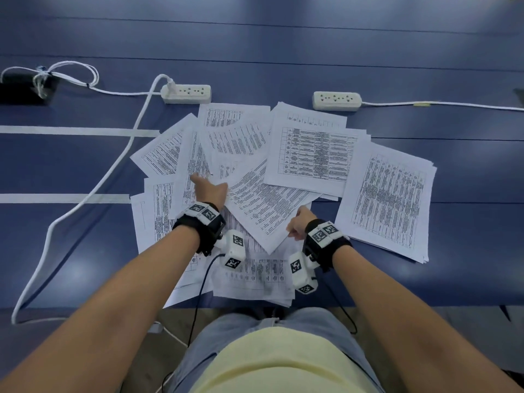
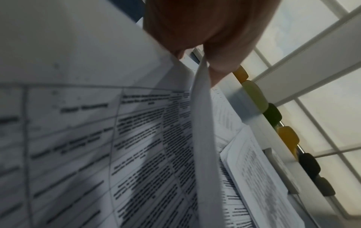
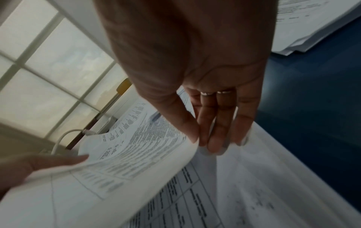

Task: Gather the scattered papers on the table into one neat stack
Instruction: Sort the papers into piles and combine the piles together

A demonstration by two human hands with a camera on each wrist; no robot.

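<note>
A: Far left of the blue table [image 1: 283, 38]?
B: One black box [image 1: 22, 89] with coiled white cable [image 1: 71, 72]; one power strip [image 1: 185, 94], one plug in.

A: Papers?
B: Printed sheets, scattered papers [image 1: 312, 154], overlapping in a loose fan at the near centre of the table; a separate small pile [image 1: 388, 199] at right, its edges uneven.

A: Left hand [image 1: 211, 191]?
B: Over the left part of the fan, thumb and fingers pinching a raised sheet [image 1: 261, 208] at its edge.

A: Right hand [image 1: 300, 222]?
B: Grasping the same sheet's near right edge, thumb above, fingers [image 3: 216, 128] under it.

A: Far right?
B: A second power strip [image 1: 336, 101], its cord trailing right.
</note>
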